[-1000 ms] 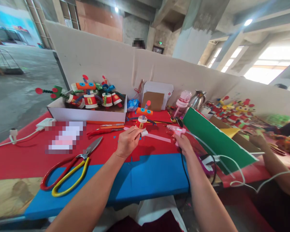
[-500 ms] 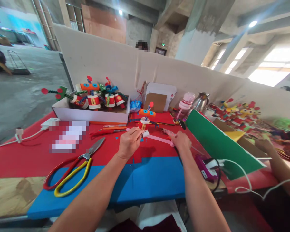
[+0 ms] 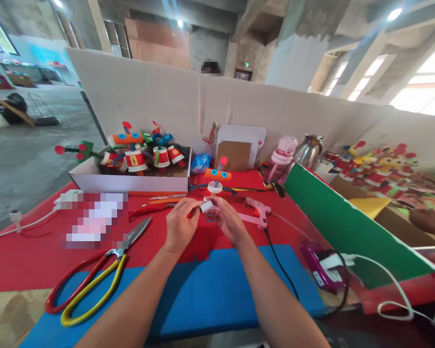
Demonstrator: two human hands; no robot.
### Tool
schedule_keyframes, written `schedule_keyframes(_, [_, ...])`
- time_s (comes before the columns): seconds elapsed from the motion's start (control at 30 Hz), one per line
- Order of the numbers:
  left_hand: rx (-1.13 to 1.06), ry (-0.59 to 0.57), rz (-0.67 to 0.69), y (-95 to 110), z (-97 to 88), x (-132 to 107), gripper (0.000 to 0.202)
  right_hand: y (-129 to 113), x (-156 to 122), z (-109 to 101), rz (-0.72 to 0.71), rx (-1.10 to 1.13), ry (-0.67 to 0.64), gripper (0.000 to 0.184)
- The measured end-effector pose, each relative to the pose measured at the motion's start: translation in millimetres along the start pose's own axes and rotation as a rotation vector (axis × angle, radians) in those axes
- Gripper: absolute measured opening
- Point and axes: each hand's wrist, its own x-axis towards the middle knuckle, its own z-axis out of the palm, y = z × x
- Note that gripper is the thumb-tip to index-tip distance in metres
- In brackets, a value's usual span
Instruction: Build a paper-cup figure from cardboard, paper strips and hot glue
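One white roll [image 3: 206, 207] | left hand [image 3: 182, 225]: grip pinching it | right hand [image 3: 230, 222]: alongside, grip unclear | glue gun [image 3: 261, 212] lying nearby

A craft workshop in an unfinished hall, by what I see here: one rough concrete column [image 3: 308, 31], painted pale below; one long white partition [image 3: 148, 92]; one worktable covered in red and blue [image 3: 32, 263]; large scissors with red and yellow handles [image 3: 117, 253]; one pink plastic glue gun [image 3: 261, 211]; one white cardboard box [image 3: 130, 183] of red-and-white paper-cup figures [image 3: 136, 161].
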Motion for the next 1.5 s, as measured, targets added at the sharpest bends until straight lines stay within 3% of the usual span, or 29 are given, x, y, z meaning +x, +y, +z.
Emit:
schedule_keyframes(0.1, [0.003,-0.009,-0.05,0.2,-1.6,1.3,0.016,5.1,1.7,-8.8,-0.034,-0.062,0.128,0.038])
schedule_keyframes(0.23, [-0.011,-0.01,-0.086,-0.7,-1.5,1.3,0.017,13.4,6.7,-14.9,0.063,-0.192,0.249,0.036])
schedule_keyframes(0.33, [-0.054,-0.009,-0.112,-3.0,-0.5,0.3,0.016,9.9,6.5,-13.8,0.019,-0.227,0.17,0.047])
schedule_keyframes(0.53, [-0.18,-0.034,-0.151,-6.9,1.4,-1.3,0.014,-13.1,-0.4,-10.7,-0.137,-0.265,-0.002,0.019])
schedule_keyframes(0.93, [-0.257,-0.132,-0.058,-1.4,-1.5,1.4,0.021,-16.4,-2.5,-14.8,-0.33,-0.465,-0.032,0.012])
schedule_keyframes(1.27, [-0.393,-0.173,-0.099,-0.7,-0.2,2.6,0.018,-22.0,-3.8,-17.7,-0.324,-0.499,-0.068,0.017])
schedule_keyframes(1.5, [-0.499,-0.266,-0.229,4.1,-0.6,7.1,0.01,-26.1,-6.2,-16.9,-0.292,-0.511,-0.141,0.017])
